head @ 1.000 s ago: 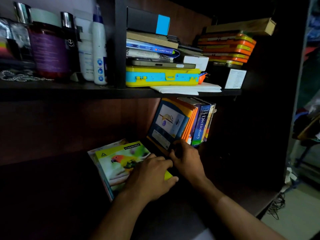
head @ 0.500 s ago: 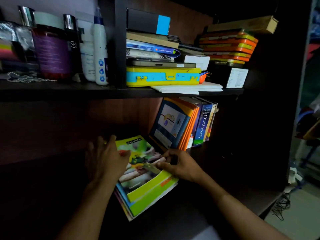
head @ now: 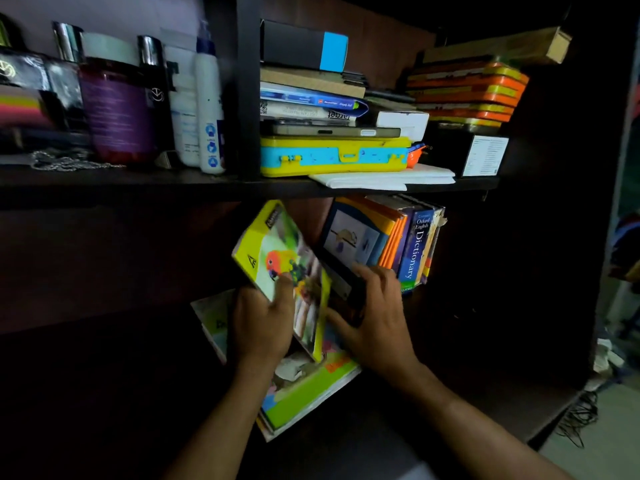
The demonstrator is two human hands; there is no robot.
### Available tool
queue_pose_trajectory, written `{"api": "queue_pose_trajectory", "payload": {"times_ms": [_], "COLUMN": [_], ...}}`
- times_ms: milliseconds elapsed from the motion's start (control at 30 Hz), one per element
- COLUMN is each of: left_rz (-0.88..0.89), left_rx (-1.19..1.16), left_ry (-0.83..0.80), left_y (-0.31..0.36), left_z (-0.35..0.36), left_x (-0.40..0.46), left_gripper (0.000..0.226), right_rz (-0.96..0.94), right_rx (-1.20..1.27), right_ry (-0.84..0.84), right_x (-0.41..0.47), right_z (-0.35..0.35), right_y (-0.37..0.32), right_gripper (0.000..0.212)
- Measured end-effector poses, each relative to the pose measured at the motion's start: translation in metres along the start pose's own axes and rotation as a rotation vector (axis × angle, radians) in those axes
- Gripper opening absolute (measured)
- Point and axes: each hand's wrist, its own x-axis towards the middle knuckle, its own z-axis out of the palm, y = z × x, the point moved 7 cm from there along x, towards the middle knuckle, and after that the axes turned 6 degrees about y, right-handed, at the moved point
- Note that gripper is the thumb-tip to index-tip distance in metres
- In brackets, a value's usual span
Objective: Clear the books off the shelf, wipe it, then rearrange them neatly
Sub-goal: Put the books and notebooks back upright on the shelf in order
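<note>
My left hand (head: 263,323) grips a yellow-green notebook with a parrot on its cover (head: 273,251) and holds it tilted up off the lower shelf (head: 450,393). Under it lie more notebooks in a flat stack (head: 304,393). My right hand (head: 377,317) rests with spread fingers against the lower edge of a dark-framed book (head: 349,244) that leans on a row of upright books, among them a blue Oxford dictionary (head: 415,247).
The upper shelf (head: 138,185) carries a yellow and blue case (head: 332,157), stacked books, orange tins (head: 467,95), a black box, white papers, and at left bottles and a purple jar (head: 117,112). Cables lie on the floor at lower right.
My left hand has taken the parrot notebook and lifted it from flat to nearly upright. My right hand has shifted up against the leaning book.
</note>
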Motion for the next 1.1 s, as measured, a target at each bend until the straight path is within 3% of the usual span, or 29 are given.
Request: {"api": "queue_pose_trajectory", "payload": {"times_ms": [67, 167, 233, 333, 467, 767, 833, 900, 933, 1000, 1067, 1100], "left_rz": [0.055, 0.115, 0.155, 0.316, 0.473, 0.43, 0.473, 0.423, 0.323, 0.144, 0.128, 0.174], "left_rx": [0.089, 0.042, 0.036, 0.22, 0.387, 0.305, 0.476, 0.871, 1.032, 1.069, 0.995, 0.972], "left_ry": [-0.071, -0.519, -0.777, -0.887, -0.884, -0.752, -0.555, -0.386, -0.377, -0.408, -0.357, -0.294], "left_y": [0.004, 0.005, 0.003, -0.006, -0.004, 0.004, 0.005, -0.011, -0.025, -0.046, -0.046, -0.039], "left_z": [0.006, 0.034, 0.05, 0.062, 0.063, 0.055, 0.041, 0.02, 0.009, -0.007, -0.011, -0.011], "left_x": [-0.004, -0.021, -0.037, -0.047, -0.052, -0.04, -0.019, 0.01, 0.022, 0.036, 0.039, 0.038], "left_gripper": [0.034, 0.044, 0.058, 0.072, 0.049, 0.034, 0.035, 0.051, 0.059, 0.065, 0.063, 0.062], "right_rz": [-0.111, -0.102, -0.057, 0.132, 0.375, 0.486, 0.501, 0.432, 0.367, 0.24, 0.17, 0.154], "right_rx": [0.107, 0.334, 0.361, 0.238, 0.151, 0.027, 0.072, 0.162, 0.211, 0.215, 0.147, 0.132], "right_ry": [-0.118, -0.272, -0.192, -0.011, -0.011, -0.036, -0.002, 0.026, -0.023, -0.286, -0.552, -0.59], "right_x": [-0.006, -0.009, -0.005, -0.002, -0.006, -0.006, -0.006, -0.006, -0.006, -0.011, -0.02, -0.019], "right_z": [0.004, 0.01, 0.005, -0.006, -0.001, 0.006, -0.001, -0.007, -0.005, 0.012, 0.03, 0.033], "right_y": [-0.015, -0.02, -0.01, 0.018, 0.052, 0.06, 0.052, 0.041, 0.033, 0.015, 0.007, 0.007], "right_gripper": [0.073, 0.069, 0.058, 0.035, 0.035, 0.043, 0.036, 0.033, 0.038, 0.05, 0.061, 0.064]}}
